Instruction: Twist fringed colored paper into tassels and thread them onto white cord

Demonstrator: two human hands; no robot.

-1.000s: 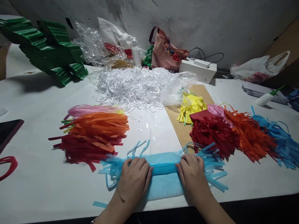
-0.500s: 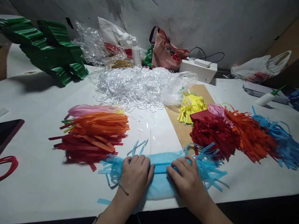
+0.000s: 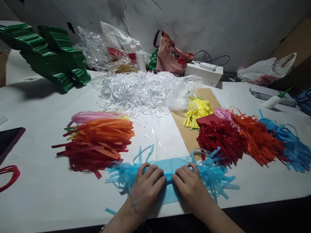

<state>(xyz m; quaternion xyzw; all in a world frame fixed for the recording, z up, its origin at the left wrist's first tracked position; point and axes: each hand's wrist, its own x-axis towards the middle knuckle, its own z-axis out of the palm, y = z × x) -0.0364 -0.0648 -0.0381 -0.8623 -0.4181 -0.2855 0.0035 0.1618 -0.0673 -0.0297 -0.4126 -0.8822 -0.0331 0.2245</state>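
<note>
A light blue sheet of tissue paper (image 3: 170,162), cut into fringes at both ends, lies near the table's front edge. Its middle is partly rolled into a tube. My left hand (image 3: 145,187) and my right hand (image 3: 190,186) sit side by side on that roll, almost touching. Their fingers are curled and pressed down on it. The fringes spread out to the left and right of the hands.
A pile of red, orange and pink paper strips (image 3: 97,142) lies on the left. Red, orange and blue tassels (image 3: 243,139) lie on the right, beside yellow ones (image 3: 198,111) on brown paper. Behind are clear plastic string (image 3: 138,90), green corrugated shapes (image 3: 48,55), bags, a white box (image 3: 204,72) and a glue bottle (image 3: 274,101).
Both hands have slid inward along the blue roll and now nearly meet at its middle. The roll has moved slightly toward me and the fringes have shifted.
</note>
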